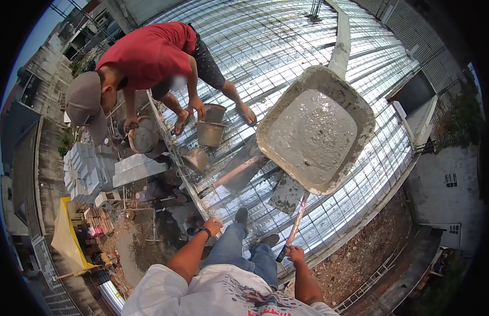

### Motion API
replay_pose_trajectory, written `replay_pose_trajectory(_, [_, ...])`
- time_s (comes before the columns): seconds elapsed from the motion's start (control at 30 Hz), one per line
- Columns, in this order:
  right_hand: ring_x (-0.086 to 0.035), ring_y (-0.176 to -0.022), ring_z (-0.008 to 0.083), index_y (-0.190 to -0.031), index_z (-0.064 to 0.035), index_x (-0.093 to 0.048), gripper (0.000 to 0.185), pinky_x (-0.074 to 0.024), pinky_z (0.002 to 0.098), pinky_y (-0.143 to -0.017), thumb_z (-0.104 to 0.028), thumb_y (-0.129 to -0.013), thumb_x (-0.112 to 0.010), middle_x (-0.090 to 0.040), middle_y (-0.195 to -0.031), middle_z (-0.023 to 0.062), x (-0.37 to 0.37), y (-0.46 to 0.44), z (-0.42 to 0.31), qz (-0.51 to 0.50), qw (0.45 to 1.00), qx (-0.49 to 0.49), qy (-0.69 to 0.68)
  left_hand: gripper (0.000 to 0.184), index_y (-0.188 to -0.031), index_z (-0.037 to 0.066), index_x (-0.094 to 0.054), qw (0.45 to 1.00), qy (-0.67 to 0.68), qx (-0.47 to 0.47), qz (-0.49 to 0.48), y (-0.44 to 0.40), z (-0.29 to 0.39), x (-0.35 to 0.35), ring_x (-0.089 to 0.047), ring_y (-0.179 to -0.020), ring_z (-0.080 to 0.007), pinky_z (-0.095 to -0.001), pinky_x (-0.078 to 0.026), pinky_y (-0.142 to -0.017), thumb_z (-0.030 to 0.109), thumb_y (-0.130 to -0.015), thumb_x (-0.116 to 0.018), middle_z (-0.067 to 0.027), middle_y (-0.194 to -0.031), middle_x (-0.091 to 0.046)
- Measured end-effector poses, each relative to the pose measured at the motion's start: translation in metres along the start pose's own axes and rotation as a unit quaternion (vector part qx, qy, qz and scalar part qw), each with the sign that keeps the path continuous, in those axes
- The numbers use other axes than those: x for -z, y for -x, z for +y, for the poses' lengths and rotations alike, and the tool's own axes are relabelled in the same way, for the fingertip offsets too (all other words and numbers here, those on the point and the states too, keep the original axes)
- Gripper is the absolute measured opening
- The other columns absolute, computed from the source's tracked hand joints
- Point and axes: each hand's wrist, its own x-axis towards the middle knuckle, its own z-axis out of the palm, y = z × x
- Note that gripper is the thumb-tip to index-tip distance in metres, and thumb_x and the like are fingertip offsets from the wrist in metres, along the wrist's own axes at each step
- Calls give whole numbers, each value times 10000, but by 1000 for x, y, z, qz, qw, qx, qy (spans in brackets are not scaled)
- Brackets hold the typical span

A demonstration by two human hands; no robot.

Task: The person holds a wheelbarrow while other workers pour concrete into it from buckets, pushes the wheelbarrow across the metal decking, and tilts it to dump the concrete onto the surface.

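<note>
My right hand is closed around the lower end of a long wooden handle, close to its black tip. The handle runs up to the rim of a large tub filled with wet grey concrete. A flat, cement-coated blade lies beside the tub's near corner; its join to the handle is hidden. With a dark band at the wrist, my left hand hangs loosely curled beside my leg, nothing visible in it.
A person in a red shirt bends at the roof edge, one hand at stacked buckets, the other at a concrete-filled bucket. Another bucket lies nearby. Rebar mesh covers the metal decking. Beyond the edge lies a drop with blocks.
</note>
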Motion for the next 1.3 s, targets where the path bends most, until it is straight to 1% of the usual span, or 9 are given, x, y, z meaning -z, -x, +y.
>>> replay_pose_trajectory(0.13, [-614,-591,160,-999,-39,-590,255,-445,298,-466,-276,-913,-630,-638,-759,64,1,-5,4,-8,999,18,-25,328,-963,74,-695,999,-32,21,-18,-6,10,4,-663,-888,-266,-391,-512,-802,339,-771,-713,-129,-936,-702])
replay_pose_trajectory(0.37, [-599,-556,148,-926,-9,-599,243,-426,280,-431,-248,-905,-643,-636,-739,69,-3,-3,-7,18,999,33,-30,277,-899,84,-706,1000,-22,-17,-6,-34,-6,0,-664,-874,-266,-391,-511,-807,330,-773,-720,-124,-915,-701])
replay_pose_trajectory(0.57, [-593,-566,136,-893,-10,-599,226,-435,286,-447,-234,-892,-620,-628,-727,60,-3,-3,-5,28,998,47,-19,242,-889,53,-696,1000,23,-13,-13,-31,7,1,-676,-772,-222,-352,-522,-733,253,-759,-735,-106,-831,-701])
replay_pose_trajectory(0.67, [-569,-560,125,-867,-30,-593,204,-420,293,-445,-230,-880,-630,-606,-705,42,-3,-13,5,27,997,55,-36,229,-957,9,-665,997,-2,-71,-13,-56,-20,-5,-646,-693,-138,-295,-525,-601,171,-800,-710,-64,-834,-679])
replay_pose_trajectory(0.8, [-560,-544,121,-845,-37,-590,193,-417,293,-440,-223,-872,-635,-604,-682,31,-4,3,-2,38,996,75,-34,222,-889,27,-683,999,19,-40,-22,-28,17,1,-640,-630,-144,-309,-511,-599,205,-764,-724,-74,-774,-682])
replay_pose_trajectory(0.9, [-604,-546,170,-777,39,-606,320,-484,317,-508,-257,-861,-693,-637,-670,97,-5,0,7,57,993,87,-54,212,-893,19,-678,998,27,-48,-20,-36,11,-1,-640,-643,-141,-304,-511,-585,190,-774,-718,-65,-778,-679])
replay_pose_trajectory(0.97, [-567,-541,139,-829,0,-602,268,-445,299,-473,-251,-869,-687,-616,-673,57,-6,-9,16,51,995,81,-22,206,-888,15,-676,998,32,-59,-18,-45,3,-3,-640,-642,-140,-307,-513,-582,187,-784,-714,-65,-793,-681])
replay_pose_trajectory(1.17, [-536,-542,130,-827,10,-574,301,-439,289,-490,-258,-879,-699,-602,-691,63,-15,-57,78,55,994,88,-21,234,-957,22,-649,999,13,-20,-39,-28,28,4,-636,-645,-144,-312,-519,-580,139,-772,-734,-65,-831,-675])
replay_pose_trajectory(1.3, [-537,-543,132,-834,8,-570,320,-432,292,-476,-281,-880,-701,-595,-691,61,-24,-77,110,70,995,78,-4,274,-1018,19,-614,998,-31,-42,-30,-29,28,8,-686,-660,-165,-311,-513,-551,188,-824,-709,-79,-856,-684])
